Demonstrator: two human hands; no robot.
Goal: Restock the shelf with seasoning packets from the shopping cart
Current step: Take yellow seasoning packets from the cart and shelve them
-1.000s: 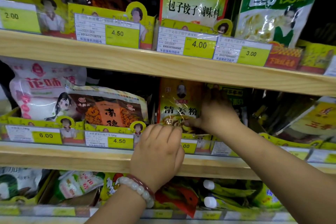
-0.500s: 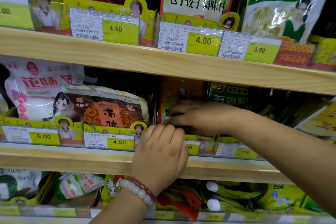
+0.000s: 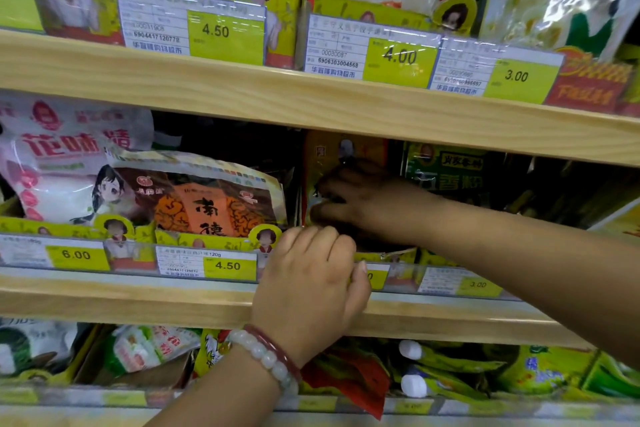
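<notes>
Head view, the only one. Right hand (image 3: 367, 199) reaching deep into the middle shelf (image 3: 173, 302), fingers curled on the front of an orange-yellow seasoning packet (image 3: 341, 152) standing at about twelve o'clock from the left hand (image 3: 311, 288); hard to tell in the shadow whether pinching it or only pressing it back. Left hand at the shelf lip, fingers hooked over the price rail (image 3: 131, 258) at six o'clock from the packet, apparently holding nothing but the rail. Dark green packet (image 3: 450, 170) just beside at three o'clock of the right hand, brown-orange packet (image 3: 194, 198) at nine o'clock. Shopping cart out of sight.

To finish this step well: seat the packet upright behind the rail, face forward, bottom edge fully down. Steady the rail with the left hand. Avoid nudging the green neighbour or creasing the foil.
</notes>
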